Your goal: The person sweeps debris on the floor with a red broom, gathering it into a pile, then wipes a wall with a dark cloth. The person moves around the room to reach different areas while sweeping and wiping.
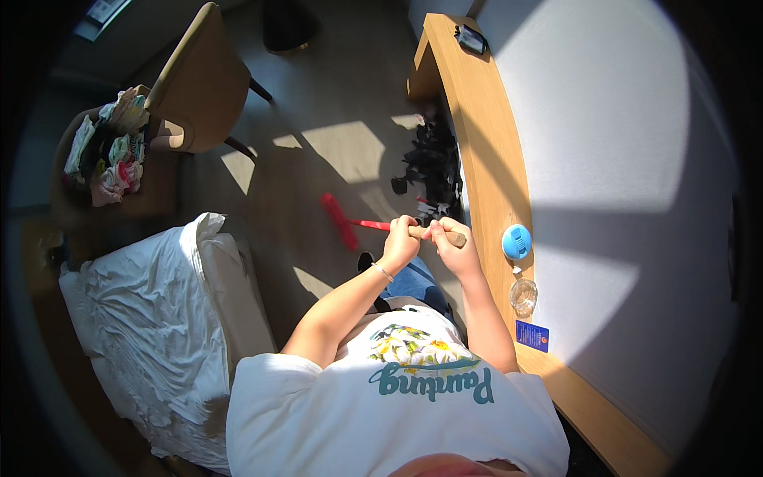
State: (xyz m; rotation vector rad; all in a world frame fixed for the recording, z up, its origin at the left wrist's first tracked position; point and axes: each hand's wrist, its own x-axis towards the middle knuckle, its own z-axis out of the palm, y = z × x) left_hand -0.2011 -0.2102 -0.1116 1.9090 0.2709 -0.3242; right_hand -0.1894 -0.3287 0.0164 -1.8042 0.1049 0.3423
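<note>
Both hands grip one long handle in front of my waist. My left hand (pixel 403 241) is closed around the handle where its red section meets the wooden one. My right hand (pixel 454 244) holds the wooden end, close beside the left. The handle belongs to a red broom or floor brush (pixel 340 222), whose long head is at or just above the floor and looks blurred. To the right of that head, a heap of black items (pixel 434 164) with some white pieces lies along the base of the wooden ledge; what they are I cannot tell.
A long wooden ledge (pixel 498 119) by the wall carries a black pouch (pixel 471 39), a blue round-lidded container (pixel 516 242), a glass ashtray (pixel 523 297) and a blue card (pixel 532 336). At left stand a bed with rumpled white bedding (pixel 161 316), a tan chair (pixel 208 83) and piled clothes (pixel 116 149).
</note>
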